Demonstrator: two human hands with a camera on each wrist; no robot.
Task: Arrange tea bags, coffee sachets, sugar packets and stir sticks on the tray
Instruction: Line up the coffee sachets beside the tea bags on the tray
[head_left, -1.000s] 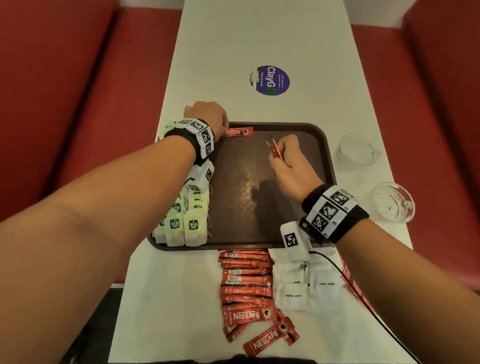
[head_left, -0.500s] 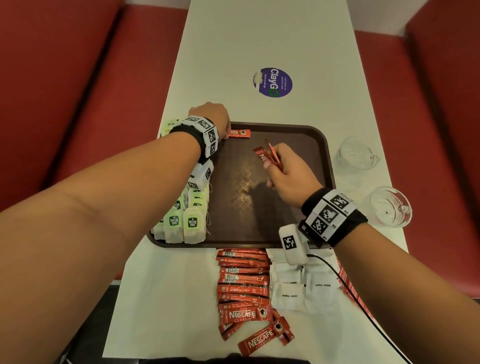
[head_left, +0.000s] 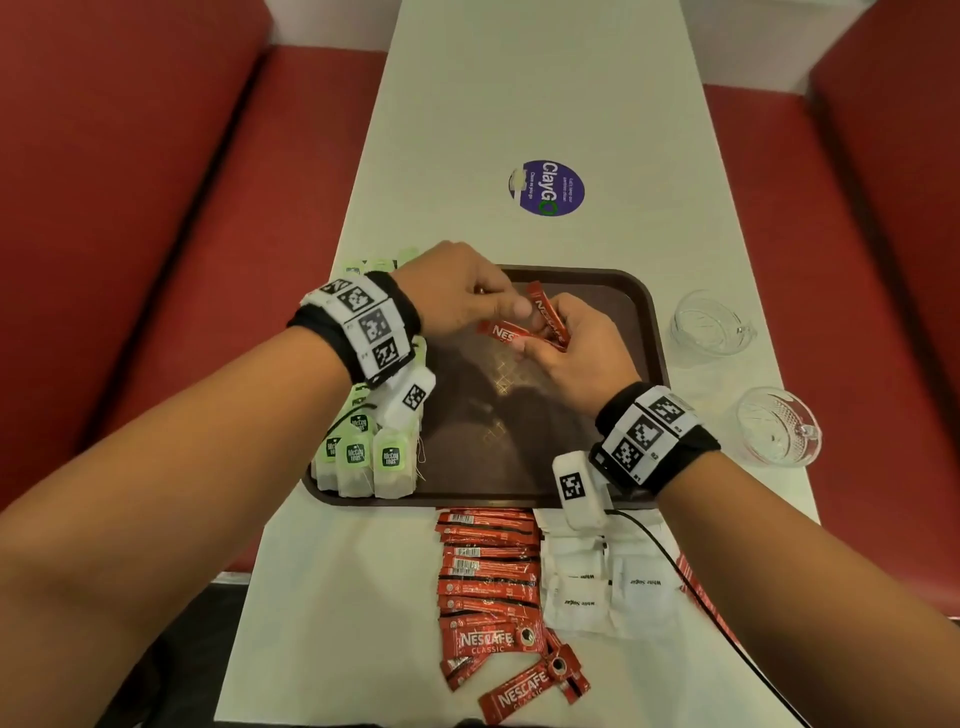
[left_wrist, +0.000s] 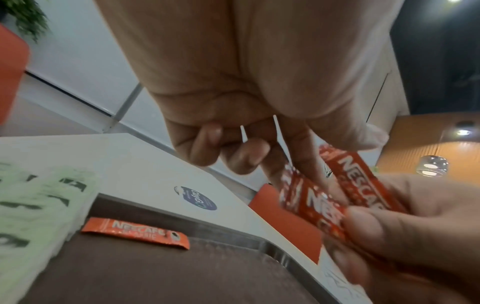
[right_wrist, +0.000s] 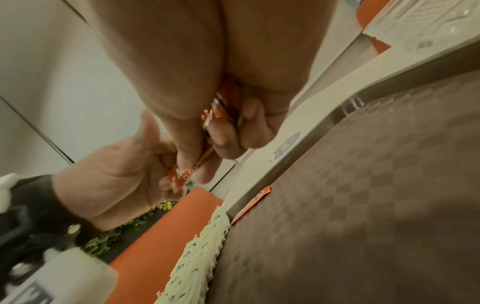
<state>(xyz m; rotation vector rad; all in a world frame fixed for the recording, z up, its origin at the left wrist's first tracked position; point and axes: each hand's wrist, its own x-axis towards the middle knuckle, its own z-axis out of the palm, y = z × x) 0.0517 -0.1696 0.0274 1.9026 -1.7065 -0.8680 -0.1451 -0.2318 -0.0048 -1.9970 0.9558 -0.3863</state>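
Coffee sachets (head_left: 540, 325) pinched between right hand (head_left: 576, 353) and left hand (head_left: 457, 296), count seemingly two; fingertips blurred

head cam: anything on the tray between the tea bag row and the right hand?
Nothing lying there: bare tray floor between the tea bags and the right hand; head view shows it.

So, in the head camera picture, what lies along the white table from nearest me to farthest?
Loose coffee sachets → white sugar packets → brown tray → round purple sticker.
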